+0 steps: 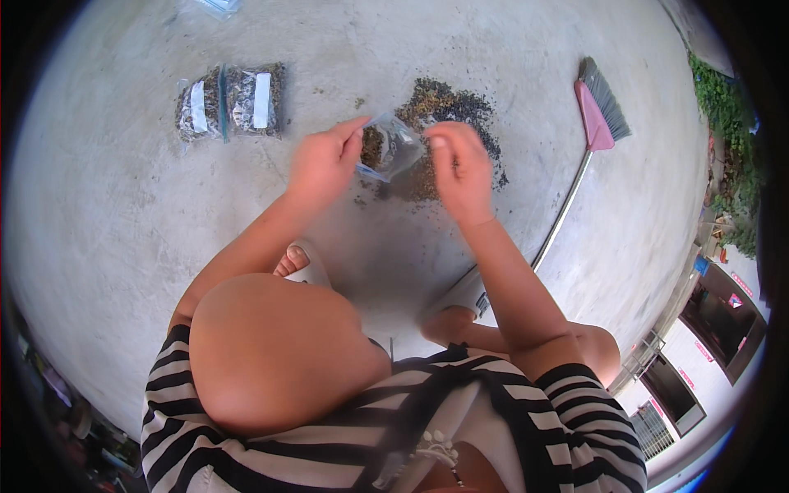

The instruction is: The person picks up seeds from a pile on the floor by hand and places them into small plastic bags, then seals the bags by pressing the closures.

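Note:
A clear plastic zip bag (398, 148) hangs over the concrete floor between my hands. My left hand (324, 162) is closed in a pinch on its left edge, beside the bluish strip. Brown bits show at that end; whether they lie inside or are seen through the plastic is unclear. My right hand (462, 171) is beside the bag's right end, thumb and fingers pinched together. What they hold is too blurred to make out. Beyond and beneath the bag, a loose pile of black and brown grain-like bits (450, 105) spreads over the floor.
Two filled clear bags (255, 100) with white labels lie side by side at the far left. More clear plastic (215, 6) lies at the top edge. On the right is a broom (598, 123) with a pink head, its handle running toward my foot. Green plants (723, 115) border the floor.

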A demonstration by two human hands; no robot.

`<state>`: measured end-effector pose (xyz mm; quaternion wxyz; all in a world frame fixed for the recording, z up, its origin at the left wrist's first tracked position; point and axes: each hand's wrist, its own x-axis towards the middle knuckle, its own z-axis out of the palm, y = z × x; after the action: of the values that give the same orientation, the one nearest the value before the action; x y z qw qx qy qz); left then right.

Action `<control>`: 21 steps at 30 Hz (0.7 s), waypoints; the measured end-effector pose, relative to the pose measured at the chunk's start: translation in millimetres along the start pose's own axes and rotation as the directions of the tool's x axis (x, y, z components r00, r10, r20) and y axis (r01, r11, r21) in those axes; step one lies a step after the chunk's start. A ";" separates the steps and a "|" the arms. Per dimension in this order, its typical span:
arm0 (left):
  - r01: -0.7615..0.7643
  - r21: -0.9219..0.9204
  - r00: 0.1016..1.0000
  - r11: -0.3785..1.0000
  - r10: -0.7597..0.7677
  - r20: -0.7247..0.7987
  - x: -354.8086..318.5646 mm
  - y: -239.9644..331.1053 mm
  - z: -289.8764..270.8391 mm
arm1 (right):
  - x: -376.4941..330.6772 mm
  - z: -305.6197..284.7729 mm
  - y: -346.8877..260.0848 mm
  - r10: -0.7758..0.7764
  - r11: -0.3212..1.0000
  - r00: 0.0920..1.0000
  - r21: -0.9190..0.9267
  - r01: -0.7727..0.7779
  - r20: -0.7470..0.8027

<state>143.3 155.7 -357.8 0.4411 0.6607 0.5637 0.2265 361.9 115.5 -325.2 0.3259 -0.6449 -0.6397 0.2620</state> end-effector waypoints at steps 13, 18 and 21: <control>0.206 -0.209 0.978 0.956 -0.199 0.055 -14.6 -9.2 -17.3 | -32.6 54.9 140.2 0.030 0.910 0.978 -0.398 -0.112 -0.206; 0.130 0.054 0.991 0.990 -0.130 -0.006 -8.2 -14.6 -22.7 | 6.6 57.9 127.9 -0.199 0.959 0.980 -0.211 0.189 -0.028; -0.039 0.289 0.998 0.956 0.051 -0.035 -1.4 -7.4 -24.3 | 39.0 35.2 147.0 -0.242 0.921 0.969 -0.329 0.210 -0.057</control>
<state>119.5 162.1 -351.4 0.3226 0.7256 0.5847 0.1658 433.3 161.8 -456.1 0.2754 -0.6230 -0.7273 0.0835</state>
